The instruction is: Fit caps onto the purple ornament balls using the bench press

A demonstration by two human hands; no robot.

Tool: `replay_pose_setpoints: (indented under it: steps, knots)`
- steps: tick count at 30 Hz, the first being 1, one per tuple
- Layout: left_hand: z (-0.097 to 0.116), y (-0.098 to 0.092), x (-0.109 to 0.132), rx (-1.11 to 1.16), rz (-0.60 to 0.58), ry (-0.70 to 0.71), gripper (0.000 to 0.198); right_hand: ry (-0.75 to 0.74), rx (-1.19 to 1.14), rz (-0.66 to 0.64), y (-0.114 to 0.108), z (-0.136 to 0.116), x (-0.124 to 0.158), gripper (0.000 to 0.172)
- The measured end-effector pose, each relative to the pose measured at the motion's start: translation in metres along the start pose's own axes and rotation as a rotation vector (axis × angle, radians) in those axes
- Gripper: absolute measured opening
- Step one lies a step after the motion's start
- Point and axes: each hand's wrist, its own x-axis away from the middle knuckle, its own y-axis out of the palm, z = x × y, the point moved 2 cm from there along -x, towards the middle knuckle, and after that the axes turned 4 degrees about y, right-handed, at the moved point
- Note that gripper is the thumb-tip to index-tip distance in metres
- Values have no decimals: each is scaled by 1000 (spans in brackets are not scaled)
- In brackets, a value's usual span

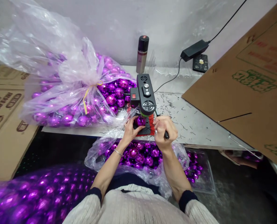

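Note:
A small black bench press [142, 85] with a red switch stands near the table's front edge. Under its head sits a shiny purple ball ornament [141, 121], held between the thumb and fingers of my left hand [129, 130]. My right hand [166, 130] is wrapped round the black lever handle [166, 135] at the press's right side. The press's dark base [144, 129] rests on a red mat [152, 120]. An open plastic bag of purple ball ornaments [133, 152] lies below the table edge, between my forearms.
A tied clear bag of purple ornaments [66, 105] fills the table's left. Behind the press stand a spray can [142, 56] and a black power adapter [194, 50]. Short dark scraps litter the white tabletop [187, 124]. Cardboard boxes [234, 77] lean in at right.

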Motion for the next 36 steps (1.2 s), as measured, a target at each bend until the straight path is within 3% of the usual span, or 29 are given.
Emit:
replay_pose_setpoints:
  steps: [8, 20, 36]
  knots:
    - [-6, 4, -6, 58, -52, 61, 67, -35, 23, -22, -1, 4, 9, 29]
    - [-6, 3, -2, 45, -56, 107, 63, -78, -1, 50, 11, 40, 58, 29]
    - [-12, 4, -4, 30, -61, 147, 65, -42, -99, 66, 17, 49, 69, 30]
